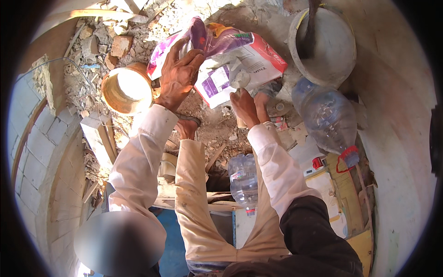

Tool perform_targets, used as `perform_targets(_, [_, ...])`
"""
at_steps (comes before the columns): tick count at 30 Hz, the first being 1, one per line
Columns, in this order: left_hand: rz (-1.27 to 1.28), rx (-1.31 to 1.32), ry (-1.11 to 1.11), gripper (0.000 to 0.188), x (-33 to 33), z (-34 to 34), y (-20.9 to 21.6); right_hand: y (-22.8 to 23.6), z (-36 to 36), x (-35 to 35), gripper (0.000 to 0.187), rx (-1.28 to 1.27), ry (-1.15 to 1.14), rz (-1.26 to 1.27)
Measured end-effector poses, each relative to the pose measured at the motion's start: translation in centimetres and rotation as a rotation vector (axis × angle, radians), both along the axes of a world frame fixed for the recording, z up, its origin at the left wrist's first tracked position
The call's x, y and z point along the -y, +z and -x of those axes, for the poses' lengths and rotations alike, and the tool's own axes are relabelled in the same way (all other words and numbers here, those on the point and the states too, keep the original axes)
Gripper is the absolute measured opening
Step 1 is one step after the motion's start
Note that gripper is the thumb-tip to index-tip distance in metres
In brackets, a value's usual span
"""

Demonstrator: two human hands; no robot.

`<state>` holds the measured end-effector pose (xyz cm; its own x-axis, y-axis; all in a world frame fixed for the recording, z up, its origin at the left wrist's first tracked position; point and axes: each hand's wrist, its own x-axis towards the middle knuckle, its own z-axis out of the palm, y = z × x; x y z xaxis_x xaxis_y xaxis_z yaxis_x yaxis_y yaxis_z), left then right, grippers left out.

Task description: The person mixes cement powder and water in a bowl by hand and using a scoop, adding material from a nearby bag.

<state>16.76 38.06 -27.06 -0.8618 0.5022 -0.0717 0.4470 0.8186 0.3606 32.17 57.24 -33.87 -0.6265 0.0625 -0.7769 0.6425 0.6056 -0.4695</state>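
A white, purple and red plastic sack of pale powder lies on the rubble in front of me, its mouth open. My left hand is closed on the purple upper edge of the sack, at its left side. Over the sack's near side, my right hand is closed round the lower end of a small scoop-like tool coated in pale powder. The tool's exact kind is hard to make out. My feet stand on the ground just below the sack, one at each side.
A round tan bucket stands left of my left hand. At the upper right is a large grey tub with a dark handle in it. Large clear bottles lie at the right; another bottle is between my legs. Broken bricks cover the far left.
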Motion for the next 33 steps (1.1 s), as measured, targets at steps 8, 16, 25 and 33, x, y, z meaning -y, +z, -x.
perform_targets(8, [-0.017,-0.036,-0.006,0.021,-0.2,1.5,0.1,-0.1,-0.2,0.2,0.025,-0.104,0.172,0.032])
perform_targets(16, [0.014,-0.165,-0.037,0.016,-0.3,4.6,-1.0,0.4,-0.7,0.9,0.038,-0.079,0.073,0.046])
perform_targets(25, [0.140,0.214,0.031,0.050,-0.9,11.3,-0.9,-2.9,-2.0,0.9,0.021,-0.241,0.300,-0.034])
perform_targets(33, [0.017,0.049,0.385,0.058,5.7,0.4,3.8,-9.4,1.3,4.6,0.024,-0.230,0.022,-0.059])
